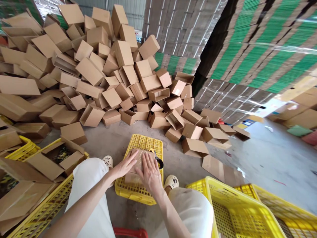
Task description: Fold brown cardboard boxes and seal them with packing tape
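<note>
A small brown cardboard box rests on an upturned yellow plastic crate between my knees. Clear tape shows on its top. My left hand lies along the box's left upper edge, fingers stretched out. Flat on the top, toward the right, is my right hand, its fingers extended. Just beyond the right fingers sits a tape dispenser, black with a yellow part, on the crate beside the box. Neither hand grips anything.
A large heap of cardboard boxes fills the floor ahead. Yellow crates stand at my right. An open carton sits in a crate on the left. Stacked flat cardboard rises behind. A red stool edge shows below me.
</note>
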Motion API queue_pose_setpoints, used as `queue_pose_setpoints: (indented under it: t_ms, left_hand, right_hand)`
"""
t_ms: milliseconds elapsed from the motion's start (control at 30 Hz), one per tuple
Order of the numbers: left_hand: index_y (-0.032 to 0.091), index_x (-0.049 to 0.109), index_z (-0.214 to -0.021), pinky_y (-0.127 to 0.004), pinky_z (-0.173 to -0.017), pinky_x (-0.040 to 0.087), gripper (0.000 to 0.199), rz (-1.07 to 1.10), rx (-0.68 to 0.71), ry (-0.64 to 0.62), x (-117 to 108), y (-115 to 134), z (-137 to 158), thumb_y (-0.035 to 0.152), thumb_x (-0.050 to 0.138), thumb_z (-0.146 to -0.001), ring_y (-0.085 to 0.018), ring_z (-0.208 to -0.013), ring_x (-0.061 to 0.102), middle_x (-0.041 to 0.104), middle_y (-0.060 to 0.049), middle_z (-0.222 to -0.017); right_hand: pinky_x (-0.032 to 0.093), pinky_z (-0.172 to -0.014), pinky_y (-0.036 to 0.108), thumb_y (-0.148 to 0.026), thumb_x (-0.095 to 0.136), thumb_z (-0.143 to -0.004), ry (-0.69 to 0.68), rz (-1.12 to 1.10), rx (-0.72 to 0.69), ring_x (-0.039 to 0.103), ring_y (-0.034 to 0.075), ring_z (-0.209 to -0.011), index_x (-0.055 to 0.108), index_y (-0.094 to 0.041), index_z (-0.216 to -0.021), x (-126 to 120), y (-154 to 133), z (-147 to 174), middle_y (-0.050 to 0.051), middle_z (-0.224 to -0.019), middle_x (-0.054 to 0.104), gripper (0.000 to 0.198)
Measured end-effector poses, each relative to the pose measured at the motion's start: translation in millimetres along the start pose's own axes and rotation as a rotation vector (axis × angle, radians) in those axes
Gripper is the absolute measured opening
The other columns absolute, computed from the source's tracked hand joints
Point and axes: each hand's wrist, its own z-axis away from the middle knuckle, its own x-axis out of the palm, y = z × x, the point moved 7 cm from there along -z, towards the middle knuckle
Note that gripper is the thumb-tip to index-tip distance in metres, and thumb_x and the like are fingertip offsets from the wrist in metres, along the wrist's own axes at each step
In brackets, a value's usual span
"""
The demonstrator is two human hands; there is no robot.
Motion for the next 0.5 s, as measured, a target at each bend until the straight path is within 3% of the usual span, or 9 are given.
queue_pose_setpoints:
  t_ms: [100,200,300,367,500]
  left_hand:
    - [0.035,0.029,-0.168,-0.049,-0.134,0.021,0.068,-0.034,-0.016,0.037,-1,2,-6,0.063,0.037,-0.107,-0.028,-0.165,0.013,0.017,0.0,-0.179]
    - [0.034,0.034,-0.167,-0.053,-0.132,0.026,0.067,-0.075,-0.043,0.064,-2,3,-9,0.063,0.038,-0.107,-0.032,-0.165,0.014,0.016,-0.001,-0.18]
    - [0.034,0.034,-0.167,-0.052,-0.133,0.025,0.067,-0.072,-0.057,0.047,-1,1,-7,0.064,0.034,-0.107,-0.03,-0.165,0.015,0.022,-0.002,-0.178]
    - [0.034,0.032,-0.167,-0.05,-0.134,0.023,0.068,-0.056,-0.047,0.044,0,0,-4,0.065,0.034,-0.107,-0.028,-0.165,0.018,0.025,-0.002,-0.177]
    - [0.035,0.03,-0.168,-0.048,-0.134,0.02,0.069,-0.039,-0.051,0.061,-1,1,-3,0.066,0.036,-0.106,-0.026,-0.164,0.02,0.024,-0.001,-0.178]
  right_hand:
    - [0.031,-0.126,0.064,-0.044,0.037,-0.11,-0.033,0.022,0.116,0.031,0.037,-0.16,0.04,-0.014,-0.164,-11,28,-17,0.016,-0.169,0.039,0.062]
    - [0.029,-0.126,0.066,-0.037,0.037,-0.11,-0.073,0.046,0.162,0.028,0.039,-0.16,0.044,-0.012,-0.162,-11,33,-34,0.016,-0.169,0.04,0.058]
    - [0.027,-0.128,0.064,-0.034,0.036,-0.11,-0.085,0.026,0.088,0.027,0.035,-0.161,0.04,-0.016,-0.164,-6,18,-32,0.013,-0.17,0.038,0.057]
    - [0.027,-0.129,0.062,-0.042,0.038,-0.111,-0.096,0.001,0.012,0.025,0.032,-0.162,0.035,-0.02,-0.167,-2,9,-20,0.011,-0.172,0.035,0.06]
    - [0.032,-0.128,0.058,-0.062,0.059,-0.099,-0.16,-0.03,-0.097,0.018,0.034,-0.164,0.021,-0.022,-0.171,3,10,1,0.012,-0.176,0.022,0.091]
